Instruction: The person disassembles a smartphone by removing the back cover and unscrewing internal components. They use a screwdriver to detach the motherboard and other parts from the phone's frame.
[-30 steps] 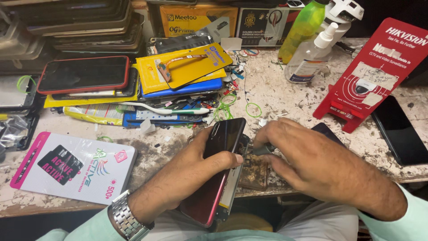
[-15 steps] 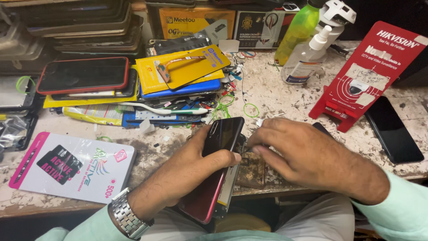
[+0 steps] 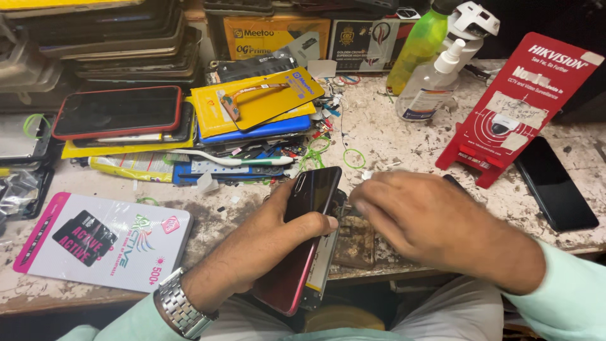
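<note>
A worn, stained stone-look workbench (image 3: pixel 404 136) is cluttered with a white-and-pink printed card (image 3: pixel 104 243), a black slab phone (image 3: pixel 555 183), a clear pump bottle (image 3: pixel 432 82) and green rubber bands (image 3: pixel 353 158).

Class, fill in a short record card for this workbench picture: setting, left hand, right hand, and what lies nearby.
Setting: worn, stained workbench seen from above
Left hand: grips a dark red phone, tilted over the bench's near edge; metal watch on the wrist
Right hand: palm down beside the phone's top end, blurred
Nearby: red card stand, black phone lying flat, clear pump bottle, green bottle, white and pink packet
</note>
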